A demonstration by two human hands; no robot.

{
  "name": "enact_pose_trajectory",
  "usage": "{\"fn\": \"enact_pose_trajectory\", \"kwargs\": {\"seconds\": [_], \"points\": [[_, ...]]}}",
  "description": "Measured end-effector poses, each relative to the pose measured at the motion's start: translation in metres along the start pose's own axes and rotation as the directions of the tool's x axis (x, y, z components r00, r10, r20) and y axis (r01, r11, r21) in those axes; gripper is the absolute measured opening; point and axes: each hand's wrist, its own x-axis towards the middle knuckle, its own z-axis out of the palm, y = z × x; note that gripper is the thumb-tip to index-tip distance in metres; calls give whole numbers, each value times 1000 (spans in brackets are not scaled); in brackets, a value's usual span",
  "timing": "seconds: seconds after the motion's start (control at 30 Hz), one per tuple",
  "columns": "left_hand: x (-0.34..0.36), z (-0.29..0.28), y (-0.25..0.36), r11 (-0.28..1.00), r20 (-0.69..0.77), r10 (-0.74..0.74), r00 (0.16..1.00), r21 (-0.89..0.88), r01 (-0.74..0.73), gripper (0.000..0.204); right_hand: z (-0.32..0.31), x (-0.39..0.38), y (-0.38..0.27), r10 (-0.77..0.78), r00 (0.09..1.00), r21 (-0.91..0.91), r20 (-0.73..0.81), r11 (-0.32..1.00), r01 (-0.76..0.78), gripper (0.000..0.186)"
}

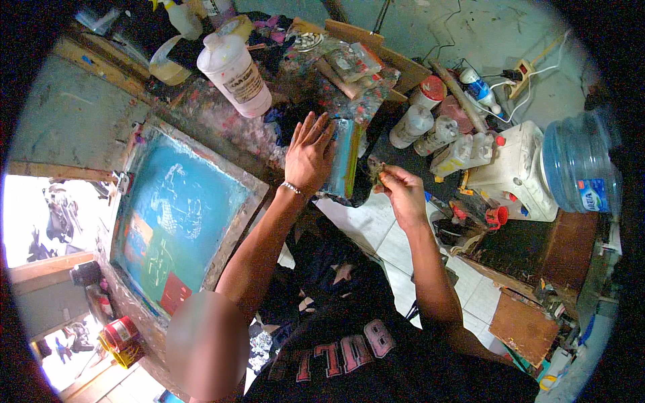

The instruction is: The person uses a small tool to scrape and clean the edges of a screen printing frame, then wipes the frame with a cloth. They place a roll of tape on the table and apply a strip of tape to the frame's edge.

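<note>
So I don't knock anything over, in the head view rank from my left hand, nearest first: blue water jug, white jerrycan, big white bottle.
1. Big white bottle: ahead, left of the left hand.
2. White jerrycan: to the right.
3. Blue water jug: farther right, past the jerrycan.

wall (411,23) grey-green, scuffed | floor (403,250) pale square tiles | desk (218,126) heavily paint-spattered | left opening (27,198) bright, probably daylight, details washed out | wooden ledge (50,267) beneath it

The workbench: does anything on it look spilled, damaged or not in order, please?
Yes: the workbench is blotched with pink, red and grey stains around the white bottle and near the left hand, perhaps from spilled paint. I cannot tell if they are dry.
</note>
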Motion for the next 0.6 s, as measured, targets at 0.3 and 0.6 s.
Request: {"fn": "enact_pose_trajectory", "kwargs": {"seconds": [0.3,0.6], "points": [[18,-67,-46,873,-473,-471,744,-130,470,54,-2,18,-3,-4,997,374,81,927,-27,25],[97,-95,-126,832,-216,-500,839,-389,395,95,34,32,-21,-32,988,368,154,930,-27,25]]}}
